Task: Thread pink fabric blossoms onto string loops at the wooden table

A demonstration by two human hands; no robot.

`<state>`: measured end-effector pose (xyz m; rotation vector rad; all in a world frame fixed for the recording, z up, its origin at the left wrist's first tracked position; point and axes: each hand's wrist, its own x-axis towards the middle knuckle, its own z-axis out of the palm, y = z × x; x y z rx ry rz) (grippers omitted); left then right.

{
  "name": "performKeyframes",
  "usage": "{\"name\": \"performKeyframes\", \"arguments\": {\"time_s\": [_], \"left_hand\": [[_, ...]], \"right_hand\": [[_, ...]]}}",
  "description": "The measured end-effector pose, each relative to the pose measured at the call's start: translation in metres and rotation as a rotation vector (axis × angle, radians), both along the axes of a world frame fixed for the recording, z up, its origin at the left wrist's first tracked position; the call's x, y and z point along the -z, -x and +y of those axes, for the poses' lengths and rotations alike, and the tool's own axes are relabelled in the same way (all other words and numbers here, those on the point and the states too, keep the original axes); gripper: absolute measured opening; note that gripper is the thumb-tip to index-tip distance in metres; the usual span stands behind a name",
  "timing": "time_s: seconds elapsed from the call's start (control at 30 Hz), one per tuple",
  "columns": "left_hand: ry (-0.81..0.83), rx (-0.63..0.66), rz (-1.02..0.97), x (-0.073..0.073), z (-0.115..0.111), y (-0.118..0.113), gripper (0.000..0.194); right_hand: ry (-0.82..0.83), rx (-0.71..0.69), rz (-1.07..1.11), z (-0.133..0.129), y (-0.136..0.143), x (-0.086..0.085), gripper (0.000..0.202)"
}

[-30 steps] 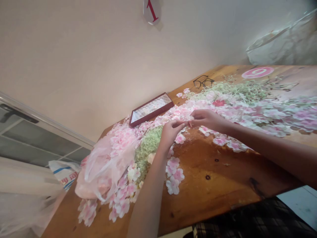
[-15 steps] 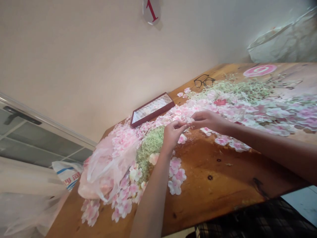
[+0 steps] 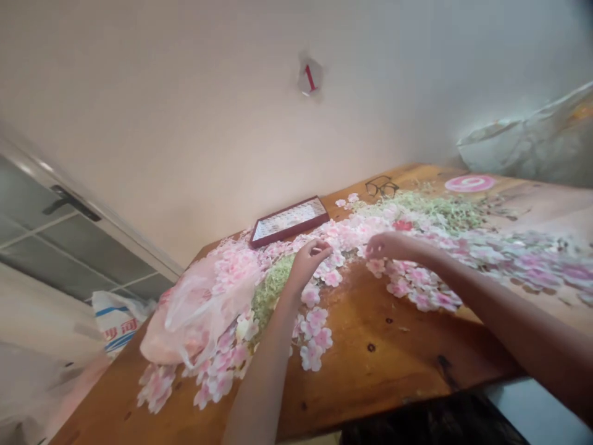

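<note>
Pink artificial blossoms (image 3: 345,232) lie banded crosswise on the counter (image 3: 347,371), between and beyond my hands. I hold the left hand (image 3: 306,262) nearer the tray (image 3: 293,232), fingertips close; the right hand (image 3: 389,246) curls. Whether either pinches anything, I cannot tell.

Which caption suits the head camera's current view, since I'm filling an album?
Left hand and right hand apart among pink blossoms on a wooden table.

A pale wall (image 3: 199,111) bearing a red "1" sign (image 3: 310,76) rises behind a wooden table (image 3: 365,377)
</note>
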<state>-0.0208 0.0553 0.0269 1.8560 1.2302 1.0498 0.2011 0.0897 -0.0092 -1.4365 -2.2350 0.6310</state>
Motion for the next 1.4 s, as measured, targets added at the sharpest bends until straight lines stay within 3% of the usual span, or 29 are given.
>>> {"name": "performKeyframes", "arguments": {"time_s": [0.13, 0.33, 0.4, 0.5, 0.6, 0.73, 0.87, 0.97, 1.13, 1.3, 1.4], "left_hand": [[-0.042, -0.013, 0.112, -0.008, -0.012, -0.004, 0.022], [-0.022, 0.107, 0.395, 0.025, -0.028, -0.020, 0.025], [-0.009, 0.112, 0.466, 0.033, -0.032, -0.022, 0.027], [-0.054, 0.051, 0.555, 0.036, -0.035, -0.022, 0.031], [-0.158, -0.038, 0.567, 0.034, -0.034, -0.020, 0.034], [-0.171, -0.106, 0.380, 0.034, -0.031, -0.019, 0.035], [0.071, -0.056, -0.064, 0.039, -0.031, -0.025, 0.042], [0.175, -0.031, -0.245, 0.042, -0.032, -0.031, 0.042], [0.183, -0.103, -0.403, 0.043, -0.033, -0.030, 0.036], [0.185, -0.096, -0.374, 0.040, -0.029, -0.024, 0.034], [0.173, -0.099, -0.381, 0.042, -0.026, -0.023, 0.033]], "right_hand": [[-0.034, 0.026, -0.101, -0.005, 0.006, 0.005, 0.007], [-0.152, 0.063, -0.056, -0.005, 0.013, 0.006, 0.007], [-0.187, 0.090, -0.015, -0.002, 0.013, 0.008, 0.019], [-0.206, 0.093, 0.059, 0.002, 0.015, 0.012, 0.033], [-0.195, 0.095, 0.138, 0.003, 0.015, 0.014, 0.032], [-0.141, 0.072, 0.364, -0.003, 0.019, 0.006, 0.027], [0.043, -0.047, 0.573, -0.020, 0.029, -0.008, 0.030], [0.129, -0.049, 0.577, -0.031, 0.035, -0.012, 0.032], [0.138, -0.053, 0.578, -0.038, 0.038, -0.014, 0.033], [0.171, -0.034, 0.532, -0.040, 0.040, -0.016, 0.029], [0.212, -0.095, 0.557, -0.034, 0.041, -0.009, 0.027]]}}
